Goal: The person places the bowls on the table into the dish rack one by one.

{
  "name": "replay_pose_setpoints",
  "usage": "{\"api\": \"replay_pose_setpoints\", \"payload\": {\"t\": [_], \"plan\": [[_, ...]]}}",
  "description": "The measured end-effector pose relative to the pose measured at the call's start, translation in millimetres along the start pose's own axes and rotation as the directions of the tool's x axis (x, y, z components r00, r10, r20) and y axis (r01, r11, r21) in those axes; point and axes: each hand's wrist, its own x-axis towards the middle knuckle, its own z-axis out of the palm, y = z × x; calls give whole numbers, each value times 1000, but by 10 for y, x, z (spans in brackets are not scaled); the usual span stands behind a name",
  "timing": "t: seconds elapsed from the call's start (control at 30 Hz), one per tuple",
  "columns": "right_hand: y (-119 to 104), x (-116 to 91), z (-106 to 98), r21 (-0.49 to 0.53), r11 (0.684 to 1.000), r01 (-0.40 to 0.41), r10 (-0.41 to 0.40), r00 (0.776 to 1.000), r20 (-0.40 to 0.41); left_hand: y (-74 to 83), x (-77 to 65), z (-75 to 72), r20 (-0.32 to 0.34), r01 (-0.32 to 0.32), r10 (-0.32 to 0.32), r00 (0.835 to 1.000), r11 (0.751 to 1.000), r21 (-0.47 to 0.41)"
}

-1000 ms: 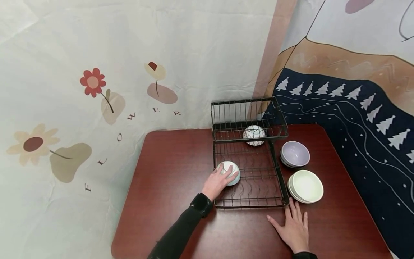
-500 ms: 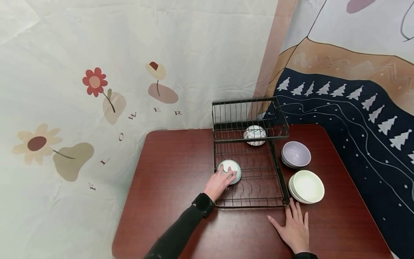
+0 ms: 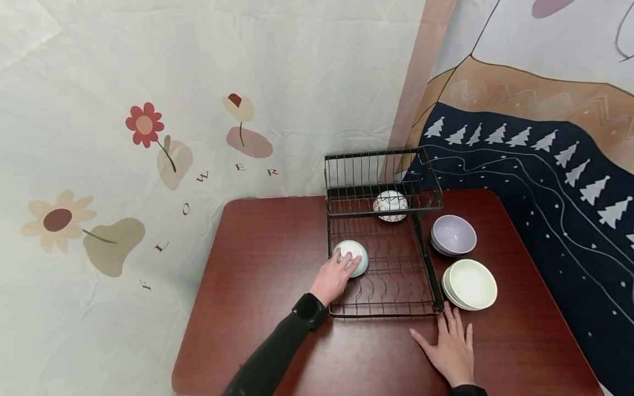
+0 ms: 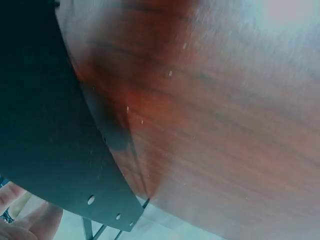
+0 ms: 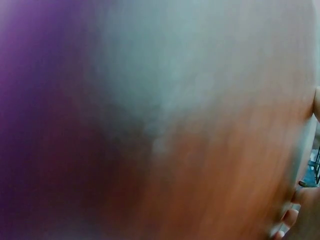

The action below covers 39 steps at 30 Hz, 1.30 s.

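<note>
My left hand (image 3: 333, 280) reaches over the left side of a black two-tier dish rack (image 3: 383, 316). Its fingers grip the base of a pale blue-white bowl (image 3: 360, 265) lying upside down in the lower tier. Part of the bowl is hidden by the fingers. In the left wrist view only some fingers (image 4: 47, 220) show at the bottom left corner. Flat on the table, fingers spread, my right hand (image 3: 452, 352) rests by the rack's front right corner, its fingertips just below a stack of cream bowls (image 3: 473, 285).
Behind the cream stack sit lavender bowls (image 3: 453, 235), right of the rack. A patterned white bowl (image 3: 391, 206) rests upside down in the rack's rear part. The reddish-brown table (image 3: 262, 247) meets a flower-printed cloth backdrop (image 3: 277, 82).
The pale bowl has shifted slightly toward the back of the rack with my left fingers on it. My right hand stays in place.
</note>
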Motion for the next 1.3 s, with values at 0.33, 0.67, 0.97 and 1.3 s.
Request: {"api": "replay_pose_setpoints", "payload": {"t": [0.33,0.67,0.97,1.3], "plan": [[43,4,28,24,1000,9,-9,1000,-5,-53,267,-27,175,75,-68,982,997,-34],[0,24,-23,37,999,-29,27,998,64,-159,549,34,338,140,-142,930,990,32],[15,23,-23,35,999,-29,26,997,67,-273,781,140,381,173,-199,903,980,101],[31,31,-5,33,999,-27,26,998,55,-302,908,217,489,141,-220,844,971,194]]}}
